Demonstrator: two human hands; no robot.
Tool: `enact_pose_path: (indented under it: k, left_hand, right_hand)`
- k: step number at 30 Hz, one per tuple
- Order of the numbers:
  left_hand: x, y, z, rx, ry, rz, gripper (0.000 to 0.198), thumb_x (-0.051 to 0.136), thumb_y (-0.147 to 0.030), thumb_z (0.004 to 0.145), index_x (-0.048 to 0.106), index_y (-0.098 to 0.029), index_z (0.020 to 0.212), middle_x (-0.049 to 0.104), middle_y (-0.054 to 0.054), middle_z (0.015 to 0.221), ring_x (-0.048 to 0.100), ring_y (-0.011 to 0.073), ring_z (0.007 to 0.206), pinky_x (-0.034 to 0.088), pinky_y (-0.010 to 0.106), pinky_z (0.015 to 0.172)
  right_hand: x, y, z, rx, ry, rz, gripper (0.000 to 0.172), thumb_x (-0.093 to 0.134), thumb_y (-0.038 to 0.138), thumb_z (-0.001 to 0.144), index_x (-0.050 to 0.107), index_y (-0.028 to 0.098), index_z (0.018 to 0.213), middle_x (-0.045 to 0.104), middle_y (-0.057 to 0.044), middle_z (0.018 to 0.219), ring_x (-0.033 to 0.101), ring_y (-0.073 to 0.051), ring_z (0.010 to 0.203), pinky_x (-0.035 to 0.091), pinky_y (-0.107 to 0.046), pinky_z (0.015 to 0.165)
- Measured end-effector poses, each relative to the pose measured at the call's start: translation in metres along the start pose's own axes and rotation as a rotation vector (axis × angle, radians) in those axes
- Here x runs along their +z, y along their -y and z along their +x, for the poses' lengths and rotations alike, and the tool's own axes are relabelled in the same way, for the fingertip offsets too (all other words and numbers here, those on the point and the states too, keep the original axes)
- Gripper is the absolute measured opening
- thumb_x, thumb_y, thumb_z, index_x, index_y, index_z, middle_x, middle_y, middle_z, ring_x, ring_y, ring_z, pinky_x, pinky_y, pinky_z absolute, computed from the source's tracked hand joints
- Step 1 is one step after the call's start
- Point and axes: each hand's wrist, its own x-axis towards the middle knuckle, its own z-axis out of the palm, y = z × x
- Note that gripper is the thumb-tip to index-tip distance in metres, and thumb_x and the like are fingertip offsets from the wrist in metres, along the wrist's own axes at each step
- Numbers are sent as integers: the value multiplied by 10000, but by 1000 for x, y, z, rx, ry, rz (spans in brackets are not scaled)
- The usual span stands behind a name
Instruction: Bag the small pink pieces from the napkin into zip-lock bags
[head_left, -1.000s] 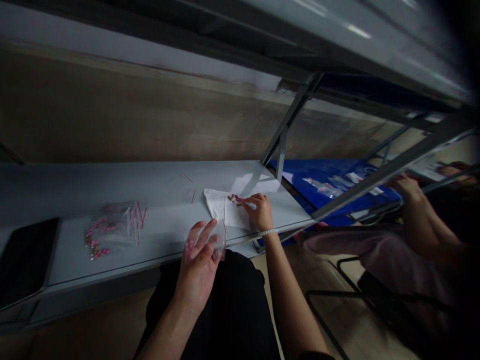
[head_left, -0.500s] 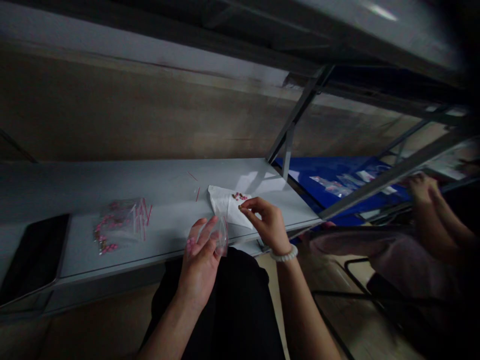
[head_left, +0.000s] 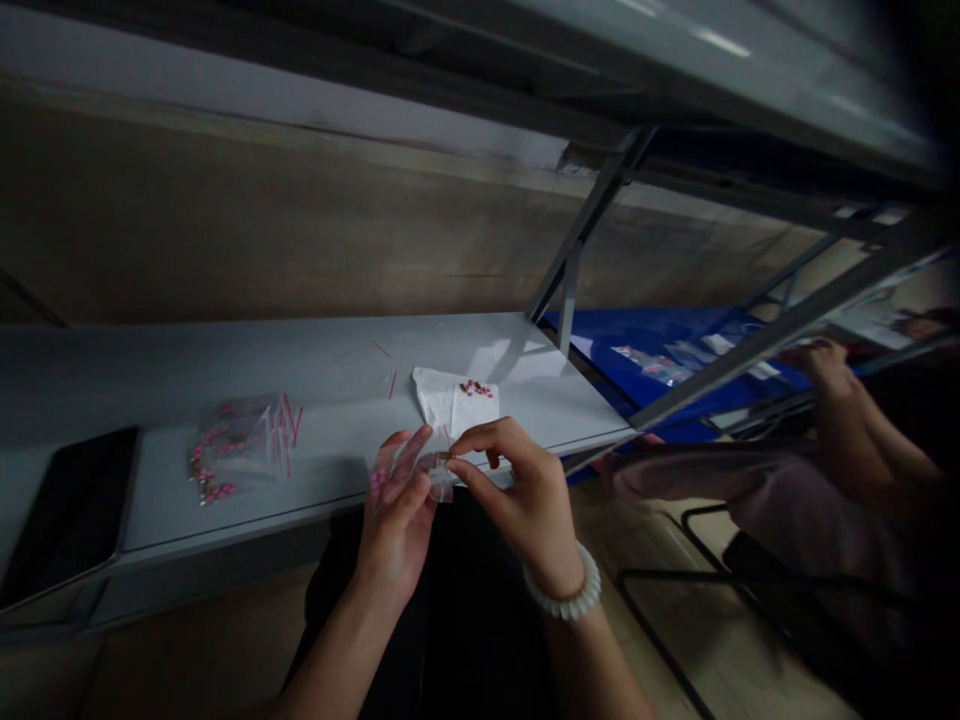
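Observation:
My left hand (head_left: 399, 535) is closed on a small clear plastic bag (head_left: 442, 490), pinched by the thumb against the fingers. Pink beads (head_left: 377, 483) show at the bag's left end. At its right end, the thumb and forefinger of my right hand (head_left: 529, 500) pinch a tiny gold-brown bead (head_left: 450, 459), which is partly hidden by the fingertips. Whether the bead is inside the bag's mouth or just at it, I cannot tell. Behind my hands lies a white paper sheet (head_left: 439, 395) with several loose pink and brown beads (head_left: 475, 388) on it.
Filled zip bags (head_left: 244, 440) lie in a pile on the grey table (head_left: 330, 370). A dark tablet (head_left: 71, 505) rests at the left. Red strips (head_left: 391, 384) lie near the paper. Right of a metal post (head_left: 568, 300), a blue table (head_left: 675, 400) holds bags near another person's hands (head_left: 821, 362).
My right hand has moved down and left from beside the paper to the bag's right end, carrying the small bead. My left hand still holds the bag.

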Motion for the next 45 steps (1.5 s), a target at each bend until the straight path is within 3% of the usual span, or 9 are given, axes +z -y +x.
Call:
enact_pose_path:
  k: [6, 11, 16, 19, 25, 28, 36, 41, 45]
  left_hand:
    - [2, -1, 0, 6, 1, -11, 419, 776, -276, 717, 614, -341, 1098, 624, -28, 1254, 596, 147, 1068, 465, 277, 890]
    - [1, -2, 1, 31, 8, -21, 418, 776, -275, 714, 616, -325, 1097, 631, -8, 1244, 578, 170, 1115, 458, 298, 933]
    - [-1, -3, 0, 20, -41, -13, 435, 772, -244, 718, 601, -324, 1110, 611, -3, 1268, 604, 139, 1021, 472, 266, 870]
    - [-2, -4, 0, 28, -54, 3, 478, 787, -197, 689, 595, -321, 1109, 586, 10, 1300, 606, 144, 1004, 481, 281, 869]
    - [2, -8, 0, 106, 0, 26, 503, 769, -148, 695, 584, -320, 1130, 575, 21, 1310, 581, 182, 1120, 462, 323, 959]
    - [2, -11, 0, 116, 11, 21, 452, 752, -164, 724, 591, -297, 1125, 587, 36, 1297, 572, 202, 1163, 444, 346, 1002]
    - [-5, -25, -3, 71, -103, 47, 345, 679, -170, 799, 598, -242, 1127, 654, 81, 1194, 598, 233, 1153, 452, 378, 1008]
    - [-12, -43, -9, -36, -105, -7, 392, 630, -223, 797, 573, -215, 1185, 629, 117, 1234, 553, 284, 1210, 408, 459, 1049]
    - [-21, -55, -14, -95, -147, 31, 406, 592, -261, 798, 567, -196, 1198, 621, 126, 1246, 546, 284, 1219, 396, 455, 1059]
  right_hand:
    - [6, -3, -1, 43, -15, 80, 55, 705, 262, 793, 737, 239, 831, 665, -47, 828, 585, -188, 779, 440, -315, 632]
    - [6, -2, -3, 90, 87, 265, 125, 638, 269, 849, 749, 249, 900, 642, -60, 920, 597, -177, 851, 486, -309, 716]
    - [13, 5, -11, 295, 13, 459, 286, 686, 326, 792, 631, 239, 1058, 612, -41, 904, 590, -156, 795, 504, -250, 610]
    - [21, 5, -18, 385, 31, 487, 288, 748, 313, 721, 604, 214, 950, 602, -10, 806, 575, -134, 711, 501, -237, 598]
    - [24, -4, -16, 472, 64, 557, 189, 719, 343, 753, 629, 179, 778, 608, 5, 711, 532, -98, 590, 445, -225, 553]
    - [24, -10, -11, 490, 9, 661, 199, 709, 356, 765, 619, 178, 764, 569, 29, 620, 490, -83, 528, 417, -224, 535]
    - [39, -22, 0, 548, -210, 814, 178, 765, 311, 688, 666, 164, 699, 557, 25, 551, 478, -86, 510, 389, -228, 511]
    - [50, -28, 10, 601, -189, 919, 172, 799, 281, 634, 687, 154, 663, 564, 24, 514, 474, -72, 487, 383, -207, 475]
    - [55, -30, 17, 681, -107, 996, 200, 837, 262, 572, 687, 146, 636, 586, 25, 529, 491, -54, 459, 390, -179, 449]
